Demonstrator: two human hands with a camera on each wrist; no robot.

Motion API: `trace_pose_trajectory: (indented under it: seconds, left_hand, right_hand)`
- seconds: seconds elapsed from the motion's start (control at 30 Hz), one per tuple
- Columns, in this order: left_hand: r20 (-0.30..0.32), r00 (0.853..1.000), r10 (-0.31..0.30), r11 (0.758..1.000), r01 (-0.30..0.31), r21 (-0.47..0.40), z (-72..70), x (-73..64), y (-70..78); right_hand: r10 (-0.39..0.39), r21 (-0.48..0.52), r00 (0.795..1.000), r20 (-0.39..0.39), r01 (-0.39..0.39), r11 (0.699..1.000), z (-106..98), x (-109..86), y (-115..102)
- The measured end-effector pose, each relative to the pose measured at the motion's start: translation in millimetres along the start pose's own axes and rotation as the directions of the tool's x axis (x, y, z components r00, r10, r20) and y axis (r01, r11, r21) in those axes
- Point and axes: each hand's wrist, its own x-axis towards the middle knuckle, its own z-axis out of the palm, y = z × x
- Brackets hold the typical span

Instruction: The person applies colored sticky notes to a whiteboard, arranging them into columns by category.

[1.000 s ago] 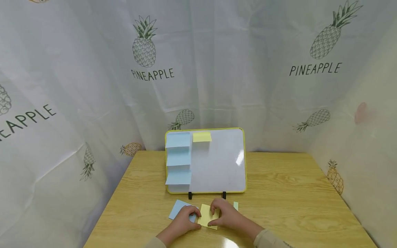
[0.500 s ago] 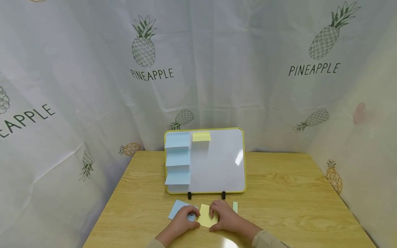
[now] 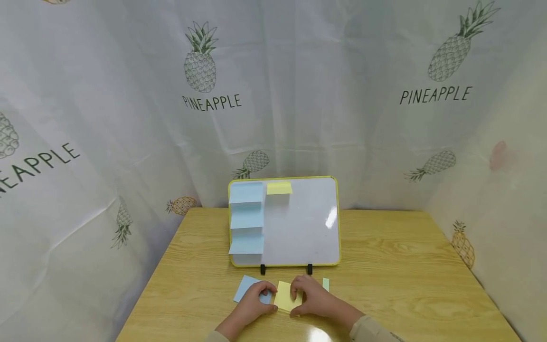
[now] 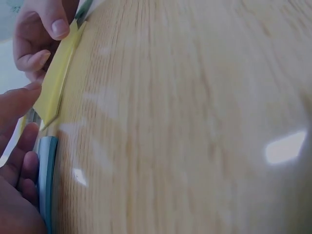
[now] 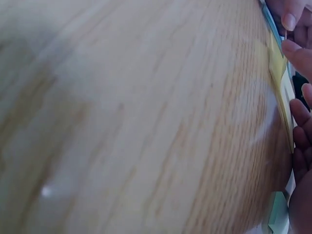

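Note:
A pad of yellow sticky notes (image 3: pixel 284 297) lies on the table between my two hands. My left hand (image 3: pixel 252 304) holds its left edge, thumb at the near corner and curled index finger at the far one. My right hand (image 3: pixel 314 299) grips its right side, with the thumb at the near edge and the index finger bent over the top. In the left wrist view, the yellow pad (image 4: pixel 58 73) shows a slight gap between its layers near the right thumb. A blue sticky note pad (image 3: pixel 244 287) sits partly under my left hand.
Behind the hands stands a yellow-framed whiteboard (image 3: pixel 303 228) on black feet (image 3: pixel 309 269). It bears several stuck notes: blue ones (image 3: pixel 246 218) down the left and a yellow one (image 3: pixel 279 188) at the top. A narrow green pad (image 3: pixel 326 284) lies right of my right hand.
My right thumb has slid slightly along the yellow pad's near edge, and the near right corner that stuck out is less visible. The left hand stays in place.

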Motion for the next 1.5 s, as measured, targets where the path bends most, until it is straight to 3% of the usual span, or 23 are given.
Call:
trace_pose_trajectory:
  seconds: [0.13, 0.27, 0.37, 0.57, 0.7, 0.9, 1.07, 1.3, 1.5]
  left_hand:
    - [-0.015, 1.0, 0.009, 1.0, -0.009, 0.02, 1.5, 1.1, 1.0]
    - [-0.039, 0.999, 0.003, 1.0, -0.002, 0.022, 3.7, 1.1, 1.8]
    - [-0.072, 0.997, 0.005, 0.999, -0.002, 0.032, 6.7, 1.0, 2.3]
    - [-0.169, 0.986, 0.008, 0.985, 0.022, 0.171, 14.1, 1.0, 5.0]
    - [-0.194, 0.981, 0.005, 0.98, 0.034, 0.198, 16.8, 0.5, 6.0]
    - [-0.195, 0.98, 0.028, 0.978, 0.014, 0.21, 17.7, 1.0, 6.1]
    - [-0.191, 0.98, 0.054, 0.967, -0.003, 0.257, 17.6, 1.2, 6.9]
    - [-0.157, 0.987, 0.017, 0.961, 0.028, 0.277, 17.5, 2.8, 7.3]
    - [-0.146, 0.989, 0.018, 0.958, 0.024, 0.285, 17.7, 4.1, 4.4]
  right_hand:
    - [0.051, 0.097, 0.999, 0.015, -0.052, 0.994, -3.2, 0.0, 3.9]
    - [0.123, 0.199, 0.992, 0.034, -0.127, 0.972, -6.8, 0.9, 3.3]
    - [0.134, 0.267, 0.99, 0.051, -0.143, 0.953, -7.8, 1.3, 2.3]
    - [0.156, 0.376, 0.985, 0.07, -0.171, 0.911, -7.9, 2.8, 0.3]
    - [0.183, 0.373, 0.981, 0.069, -0.195, 0.907, -7.7, 5.2, 0.3]
    - [0.198, 0.321, 0.978, 0.06, -0.207, 0.924, -12.7, 9.8, 1.8]
    - [0.167, 0.319, 0.984, 0.057, -0.176, 0.931, -18.3, 12.9, 3.2]
    - [0.145, 0.35, 0.987, 0.07, -0.16, 0.923, -22.5, 16.4, 6.7]
    - [0.188, 0.243, 0.98, 0.064, -0.198, 0.95, -23.4, 20.0, 8.1]
